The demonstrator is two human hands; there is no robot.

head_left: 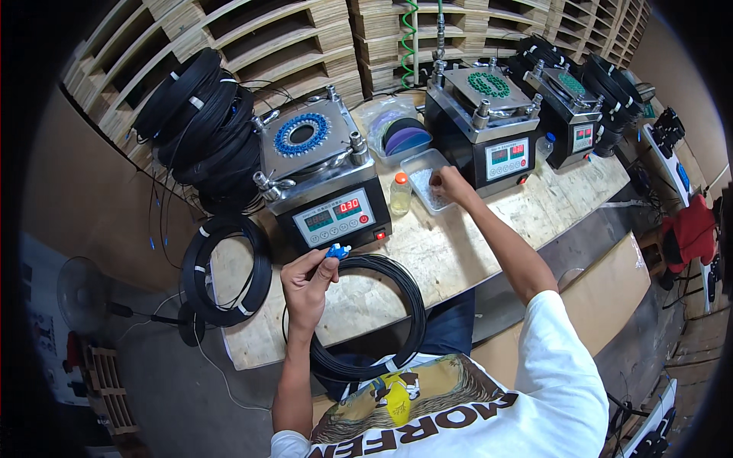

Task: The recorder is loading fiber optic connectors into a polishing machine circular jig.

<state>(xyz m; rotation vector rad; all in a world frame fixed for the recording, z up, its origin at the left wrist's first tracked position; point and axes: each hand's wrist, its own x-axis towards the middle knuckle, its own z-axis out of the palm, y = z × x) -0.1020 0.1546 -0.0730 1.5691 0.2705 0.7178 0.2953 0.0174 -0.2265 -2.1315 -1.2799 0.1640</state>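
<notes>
1. While the left hand (307, 281) pinches a blue connector (336, 250) above the cable coil (382, 320), that piece is not yet on the machine (317, 172).
2. The right hand (450, 185) reaches into the tray (422, 177), fingers bent; what they grip cannot be told.
3. More coils (206, 126) appear to wait.

So the left hand (308, 281) is pinching a small blue plastic connector (336, 250) at the end of a black cable coil (397, 320) that sits on the pale wooden bench (458, 252) and hangs over its near edge. The right hand (449, 183) is reaching into a shallow clear plastic tray (424, 177), fingertips down in it. Just left of the tray stands a small clear bottle with an orange cap (400, 193), next to a black box-shaped machine with red digit displays (324, 183). A second black cable coil (225, 269) lies at the bench's left end.
</notes>
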